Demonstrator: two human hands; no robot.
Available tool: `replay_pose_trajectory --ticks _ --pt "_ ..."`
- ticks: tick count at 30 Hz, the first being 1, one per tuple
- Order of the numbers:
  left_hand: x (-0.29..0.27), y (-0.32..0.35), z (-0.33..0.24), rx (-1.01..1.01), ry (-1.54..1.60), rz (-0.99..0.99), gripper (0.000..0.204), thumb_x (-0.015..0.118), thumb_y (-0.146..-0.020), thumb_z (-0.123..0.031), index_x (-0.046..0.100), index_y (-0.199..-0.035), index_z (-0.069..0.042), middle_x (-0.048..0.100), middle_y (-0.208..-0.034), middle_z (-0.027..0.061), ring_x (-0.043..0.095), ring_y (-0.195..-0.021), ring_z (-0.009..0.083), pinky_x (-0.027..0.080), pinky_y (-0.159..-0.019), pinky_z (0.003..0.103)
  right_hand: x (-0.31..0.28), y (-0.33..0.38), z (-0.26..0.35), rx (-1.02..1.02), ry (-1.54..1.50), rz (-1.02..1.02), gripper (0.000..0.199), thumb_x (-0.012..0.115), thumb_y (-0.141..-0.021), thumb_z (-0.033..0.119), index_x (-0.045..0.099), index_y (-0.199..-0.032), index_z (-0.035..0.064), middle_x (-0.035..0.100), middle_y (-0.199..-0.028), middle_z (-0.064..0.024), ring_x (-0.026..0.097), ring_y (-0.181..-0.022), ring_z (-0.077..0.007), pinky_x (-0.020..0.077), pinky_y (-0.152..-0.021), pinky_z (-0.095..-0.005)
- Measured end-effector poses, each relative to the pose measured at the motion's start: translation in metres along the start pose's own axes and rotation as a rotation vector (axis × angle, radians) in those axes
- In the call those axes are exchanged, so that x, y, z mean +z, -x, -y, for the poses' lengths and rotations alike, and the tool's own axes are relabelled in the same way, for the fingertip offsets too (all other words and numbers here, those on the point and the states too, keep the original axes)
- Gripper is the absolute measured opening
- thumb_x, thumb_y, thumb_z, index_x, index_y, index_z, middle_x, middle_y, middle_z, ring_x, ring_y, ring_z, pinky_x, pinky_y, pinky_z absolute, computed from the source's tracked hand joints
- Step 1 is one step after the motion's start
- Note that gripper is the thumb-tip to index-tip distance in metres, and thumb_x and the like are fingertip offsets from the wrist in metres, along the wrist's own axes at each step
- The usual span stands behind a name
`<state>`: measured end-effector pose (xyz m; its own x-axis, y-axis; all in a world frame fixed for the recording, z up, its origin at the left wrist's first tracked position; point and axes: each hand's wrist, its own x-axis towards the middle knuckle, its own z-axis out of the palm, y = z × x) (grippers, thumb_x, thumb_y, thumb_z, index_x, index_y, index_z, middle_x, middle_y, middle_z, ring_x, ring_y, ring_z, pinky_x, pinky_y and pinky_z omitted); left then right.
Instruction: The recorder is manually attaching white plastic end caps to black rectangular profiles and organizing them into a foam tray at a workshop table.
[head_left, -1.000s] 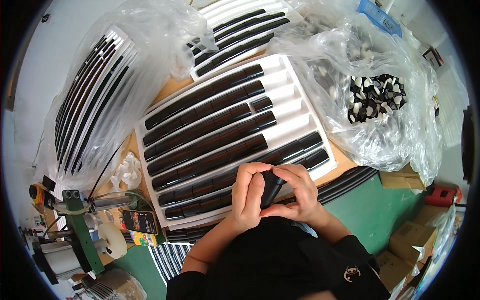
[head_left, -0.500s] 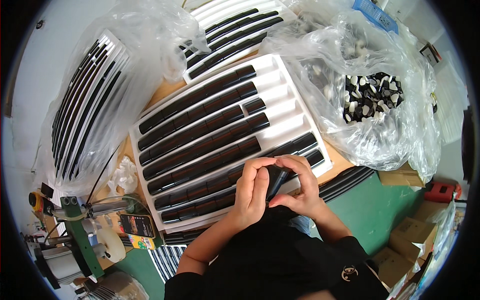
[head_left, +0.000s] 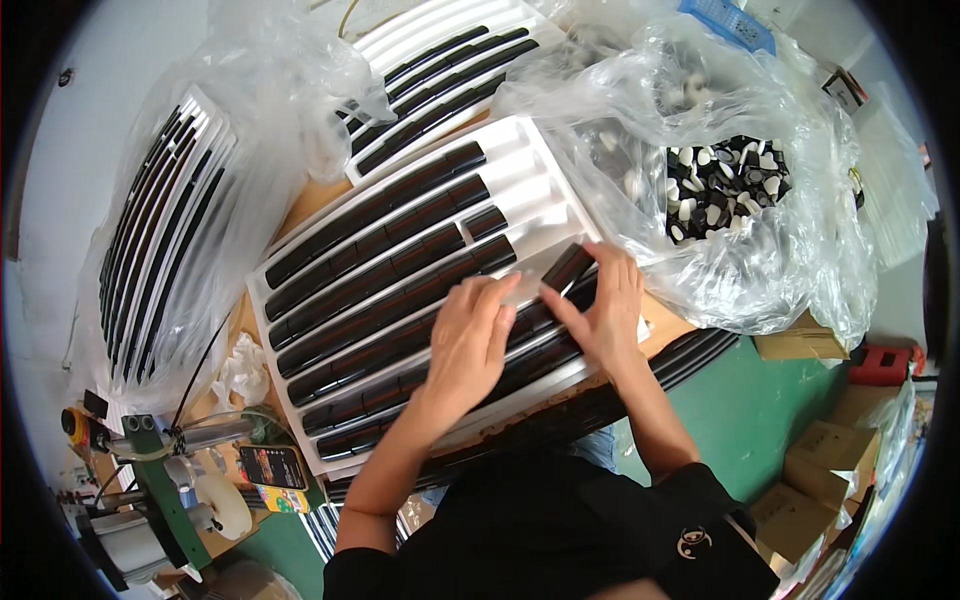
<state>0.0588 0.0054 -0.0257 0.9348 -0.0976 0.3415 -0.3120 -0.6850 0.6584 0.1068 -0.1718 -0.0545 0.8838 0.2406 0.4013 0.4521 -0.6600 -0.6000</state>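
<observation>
My right hand [head_left: 605,305] grips a short glossy black cylindrical piece [head_left: 568,268] between thumb and fingers, tilted over the right part of a white tray [head_left: 535,150]. In the tray lie several rows of similar black cylinders [head_left: 385,250], end to end in its grooves. The row ends near my right hand are partly hidden by it. My left hand [head_left: 468,340] is over the middle rows, slightly blurred, thumb apart from the fingers, with nothing visible in it. Whether it touches the cylinders under it I cannot tell.
A clear plastic bag [head_left: 640,210] at right holds many small black and white pieces [head_left: 728,185]. More filled trays stand behind and in plastic at left [head_left: 165,230]. A green-framed machine [head_left: 165,500] and a phone [head_left: 273,467] are at lower left. Cardboard boxes [head_left: 830,460] stand lower right.
My hands, earlier together around the black cylinder near my body, have parted and moved forward over the tray. The cylinder has gone with my right hand; my left hand has moved left.
</observation>
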Motion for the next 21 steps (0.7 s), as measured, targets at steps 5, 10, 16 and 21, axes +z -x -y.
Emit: replay_pose_trajectory --ticks 5,10,16,21 --pt "-0.010 -0.013 0.012 0.025 -0.336 0.235 0.034 0.051 -0.080 0.003 0.058 -0.112 -0.006 0.051 -0.104 0.0143 0.051 -0.095 0.0300 0.040 -0.082 0.039 0.015 -0.009 -0.009 0.073 0.335 -0.085 0.062 0.073 -0.070 0.039 0.049 -0.111 0.0003 0.043 -0.124 -0.0165 0.035 -0.122 -0.0362 0.0269 -0.099 -0.0471" --pt "-0.011 -0.009 0.013 0.044 -0.461 0.367 0.037 0.053 -0.074 0.006 0.061 -0.108 -0.007 0.050 -0.107 0.0147 0.049 -0.101 0.0314 0.039 -0.085 0.040 0.015 -0.009 -0.010 0.134 0.348 -0.068 0.074 0.071 -0.068 0.050 0.047 -0.115 -0.0007 0.045 -0.122 -0.0180 0.036 -0.122 -0.0391 0.0251 -0.101 -0.0487" --pt "-0.013 0.002 0.023 0.061 -0.441 0.306 0.022 0.056 -0.077 0.000 0.060 -0.098 -0.006 0.051 -0.109 0.0156 0.048 -0.103 0.0320 0.038 -0.087 0.040 -0.043 -0.028 -0.021 0.016 0.095 -0.163 0.038 0.070 -0.076 0.026 0.060 -0.105 0.0035 0.060 -0.101 -0.0142 0.055 -0.099 -0.0318 0.0428 -0.085 -0.0387" --pt "-0.013 0.003 0.018 0.122 -0.361 0.215 0.015 0.059 -0.081 -0.003 0.057 -0.096 -0.005 0.054 -0.103 0.0157 0.052 -0.097 0.0315 0.041 -0.084 0.039 -0.076 -0.075 -0.125 0.156 0.380 -0.308 0.015 0.062 -0.079 0.012 0.064 -0.092 0.0054 0.061 -0.084 -0.0128 0.057 -0.080 -0.0318 0.0455 -0.070 -0.0381"
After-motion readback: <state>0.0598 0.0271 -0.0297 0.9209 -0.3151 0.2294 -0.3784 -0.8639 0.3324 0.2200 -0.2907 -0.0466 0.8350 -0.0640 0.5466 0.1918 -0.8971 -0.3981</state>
